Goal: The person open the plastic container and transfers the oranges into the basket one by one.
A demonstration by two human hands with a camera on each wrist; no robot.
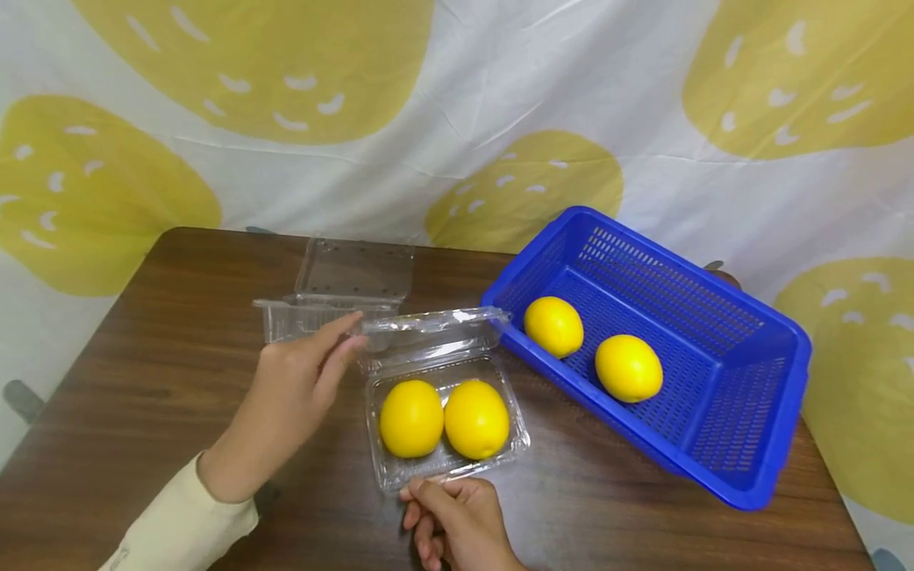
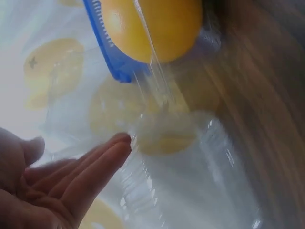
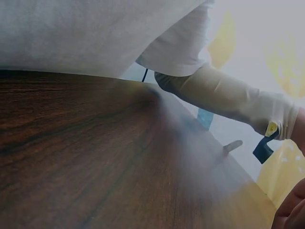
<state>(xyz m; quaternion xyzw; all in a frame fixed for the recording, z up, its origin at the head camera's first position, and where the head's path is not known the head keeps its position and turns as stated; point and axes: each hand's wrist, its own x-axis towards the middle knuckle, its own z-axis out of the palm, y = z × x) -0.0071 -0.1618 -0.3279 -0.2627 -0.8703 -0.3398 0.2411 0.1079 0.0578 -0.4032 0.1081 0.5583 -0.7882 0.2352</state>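
A clear plastic clamshell box [image 1: 380, 468] sits on the table with its lid [image 1: 437, 320] raised at the back. Two yellow lemons, a left lemon [image 1: 412, 419] and a right lemon [image 1: 477, 420], lie side by side in its base. The fingertips of my left hand [image 1: 289, 388] touch the lid's left edge; the left wrist view shows these fingers [image 2: 95, 174] stretched out, thumb apart. At the box's front rim, my right hand [image 1: 460, 517] pinches the edge between thumb and curled fingers. The right wrist view shows only a bit of a hand at its lower right.
A blue perforated basket [image 1: 743, 484] stands at the right, holding a lemon [image 1: 554, 327] and another lemon [image 1: 629, 369]. Behind my left hand is a second open clear box [image 1: 355, 268]. A patterned curtain [image 1: 500, 95] hangs behind the wooden table [image 1: 143, 381].
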